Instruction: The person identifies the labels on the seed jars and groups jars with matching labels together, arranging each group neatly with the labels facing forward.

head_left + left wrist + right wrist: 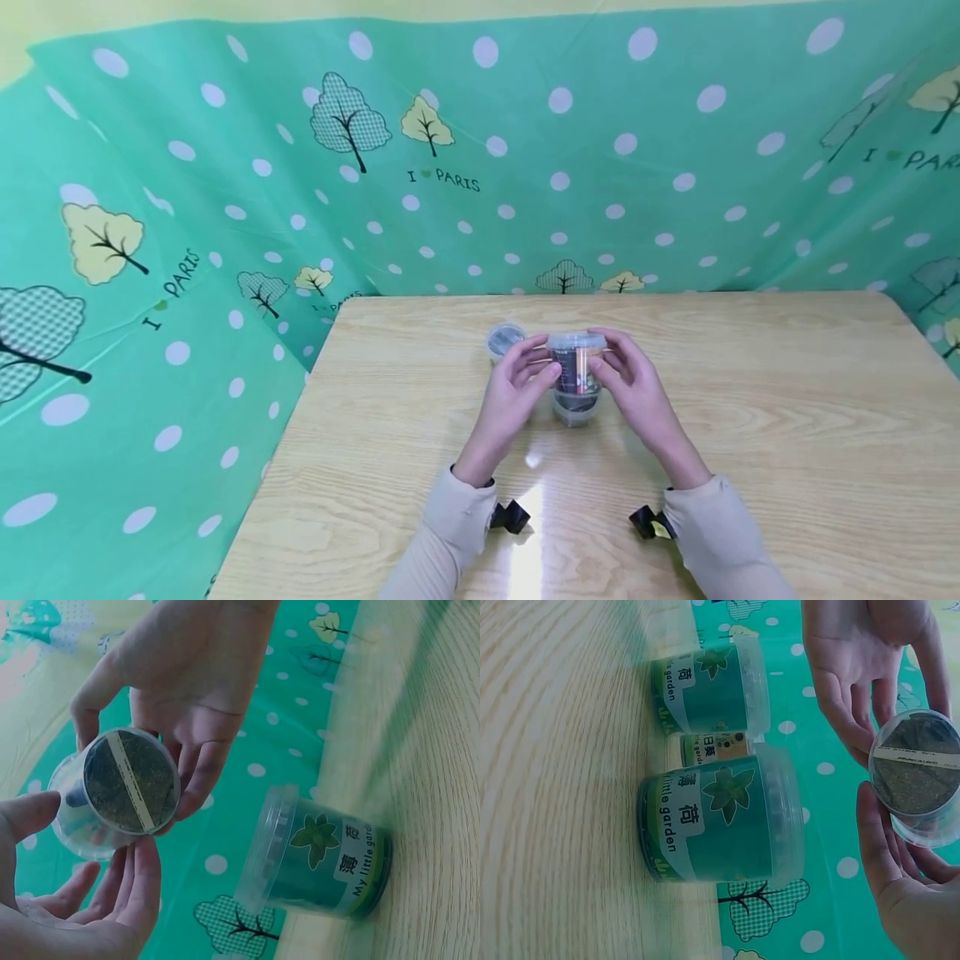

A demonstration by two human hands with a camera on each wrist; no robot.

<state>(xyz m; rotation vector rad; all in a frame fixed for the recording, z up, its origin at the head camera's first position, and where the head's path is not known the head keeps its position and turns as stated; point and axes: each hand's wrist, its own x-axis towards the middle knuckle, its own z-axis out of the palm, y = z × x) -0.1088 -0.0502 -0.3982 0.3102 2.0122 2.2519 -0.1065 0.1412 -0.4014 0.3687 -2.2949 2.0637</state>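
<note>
Now your left hand [516, 385] and right hand [633, 385] hold a clear lidded cup [576, 367] between them above the wooden table [750, 417]; the right fingers [196, 769] curl round its side, its dark base just past their tips; the left fingers [135, 889] cradle it from below; a green-labelled cup [322, 859] stands just beside, under the held one.
</note>
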